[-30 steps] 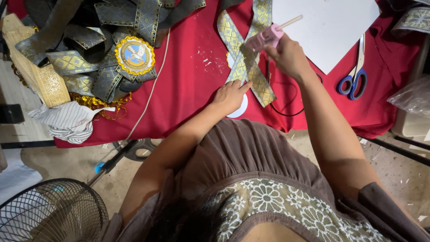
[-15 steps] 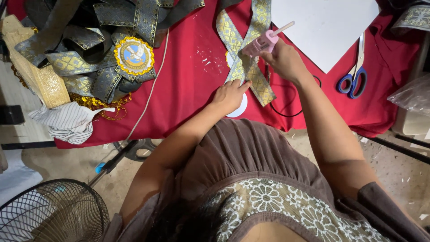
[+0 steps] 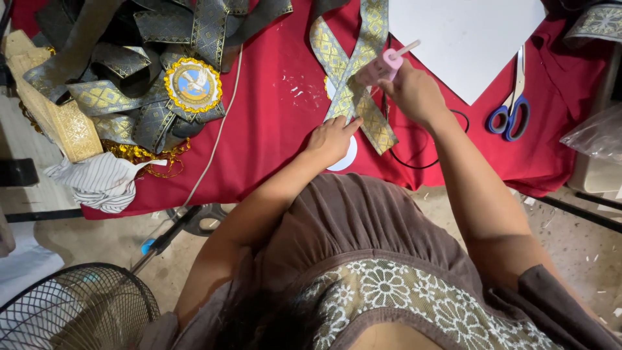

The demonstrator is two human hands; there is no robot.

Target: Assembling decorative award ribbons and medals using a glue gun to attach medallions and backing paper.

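Note:
On the red cloth (image 3: 272, 129) lies a crossed gold-and-grey patterned ribbon (image 3: 346, 78). My left hand (image 3: 332, 137) rests flat beside the ribbon's lower end, partly covering a white round disc (image 3: 343, 161). A pink glue gun (image 3: 382, 65), with a glue stick poking out of its back, is gripped in my right hand (image 3: 414, 94) and hovers over the ribbon's crossing. Its black cord (image 3: 421, 162) loops on the cloth below my wrist.
A heap of patterned ribbons with a round gold-rimmed badge (image 3: 193, 84) lies at the left. White card (image 3: 466, 39) and blue-handled scissors (image 3: 512, 113) lie at the right. A wire fan guard (image 3: 71, 311) stands on the floor at lower left, with striped fabric (image 3: 103, 181) at the cloth's edge.
My right hand has carried the glue gun slightly left and down toward the ribbon crossing. My left hand stays in place on the ribbon's lower end.

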